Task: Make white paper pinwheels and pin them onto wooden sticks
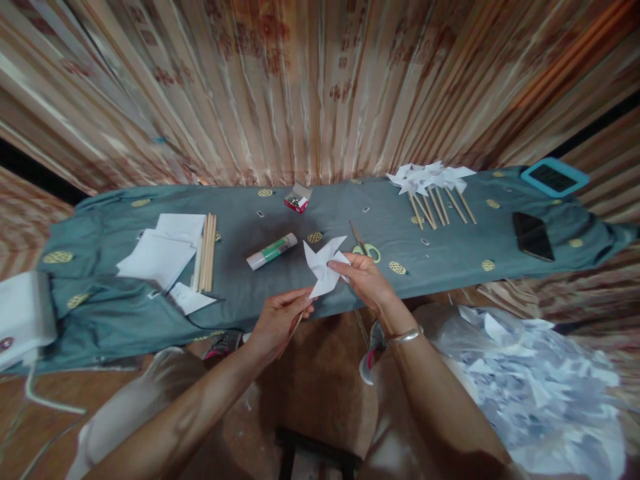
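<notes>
On the desk (450,263), under a grey-green cloth, some white paper sheets (159,257) lie at the left beside a bundle of wooden sticks (208,252), too close together to count. One glue stick (273,251) lies near the middle. Behind it, one small red box (297,199) stands open with small metal pieces inside.

The left hand (278,321) has its fingers clenched on a thin stick (296,327) and on the lower tip of one paper pinwheel (324,265), held above the near desk edge. The right hand (367,280) pinches the pinwheel's right wing, with one pair of scissors (365,248) just behind it.

Further right lie a heap of finished pinwheels (431,179), one black phone (533,236), and a plastic bag (530,380) full of paper scraps.
</notes>
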`<state>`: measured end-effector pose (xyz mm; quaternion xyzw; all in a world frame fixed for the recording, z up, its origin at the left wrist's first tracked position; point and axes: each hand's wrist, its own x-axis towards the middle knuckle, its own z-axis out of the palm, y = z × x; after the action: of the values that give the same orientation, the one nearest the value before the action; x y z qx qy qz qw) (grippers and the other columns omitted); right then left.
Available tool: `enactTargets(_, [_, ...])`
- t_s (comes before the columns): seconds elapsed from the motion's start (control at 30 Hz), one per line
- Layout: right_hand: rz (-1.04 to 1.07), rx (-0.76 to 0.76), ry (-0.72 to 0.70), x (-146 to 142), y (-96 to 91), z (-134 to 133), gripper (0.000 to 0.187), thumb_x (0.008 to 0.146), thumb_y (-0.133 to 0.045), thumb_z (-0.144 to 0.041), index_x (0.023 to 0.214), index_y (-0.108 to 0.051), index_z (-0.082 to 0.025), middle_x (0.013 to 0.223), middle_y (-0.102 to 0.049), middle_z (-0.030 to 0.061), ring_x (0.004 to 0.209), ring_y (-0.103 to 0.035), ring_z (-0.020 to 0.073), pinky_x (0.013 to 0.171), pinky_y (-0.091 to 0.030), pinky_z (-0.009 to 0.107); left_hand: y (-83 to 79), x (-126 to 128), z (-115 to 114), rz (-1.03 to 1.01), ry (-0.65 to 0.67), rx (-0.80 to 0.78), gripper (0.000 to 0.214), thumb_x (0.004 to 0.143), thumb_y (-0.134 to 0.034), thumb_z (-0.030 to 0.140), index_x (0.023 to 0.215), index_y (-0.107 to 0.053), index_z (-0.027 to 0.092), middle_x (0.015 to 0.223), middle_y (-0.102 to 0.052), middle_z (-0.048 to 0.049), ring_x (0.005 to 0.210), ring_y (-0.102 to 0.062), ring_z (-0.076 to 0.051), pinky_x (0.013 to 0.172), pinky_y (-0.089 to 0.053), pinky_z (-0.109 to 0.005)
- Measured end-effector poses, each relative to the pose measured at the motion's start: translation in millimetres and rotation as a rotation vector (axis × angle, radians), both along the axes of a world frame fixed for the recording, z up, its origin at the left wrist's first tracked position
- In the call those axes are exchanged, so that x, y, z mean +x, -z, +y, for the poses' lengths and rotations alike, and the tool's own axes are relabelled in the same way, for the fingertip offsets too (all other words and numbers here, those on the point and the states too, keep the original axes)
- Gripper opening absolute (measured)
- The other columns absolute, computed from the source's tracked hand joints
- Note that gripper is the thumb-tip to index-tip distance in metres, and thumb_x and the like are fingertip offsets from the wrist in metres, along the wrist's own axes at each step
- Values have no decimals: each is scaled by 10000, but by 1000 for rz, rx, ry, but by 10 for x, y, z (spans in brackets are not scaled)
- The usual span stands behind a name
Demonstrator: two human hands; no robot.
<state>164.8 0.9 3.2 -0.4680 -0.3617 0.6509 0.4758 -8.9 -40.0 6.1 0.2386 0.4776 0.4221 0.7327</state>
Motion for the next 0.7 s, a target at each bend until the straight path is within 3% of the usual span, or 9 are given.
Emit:
enactTargets(0.33, [52, -16, 169, 12, 24, 76, 266, 534, -855, -386, 704, -758, -206, 641, -726, -8, 556, -607, 115, 636, -469, 263, 101, 72, 127, 5, 6, -21, 460, 384, -943, 351, 757, -785, 134, 687, -749, -63, 533, -625, -95, 551, -507, -200])
enactTargets(0.7, [13, -24, 193, -27, 42, 108, 308, 536, -857, -421, 740, -750, -217, 712, -738, -10, 624, -603, 101, 602, -447, 223, 130, 13, 178, -17, 4, -4, 368, 471, -922, 273, 765, -773, 110, 668, -731, -53, 508, -605, -76, 493, -484, -167])
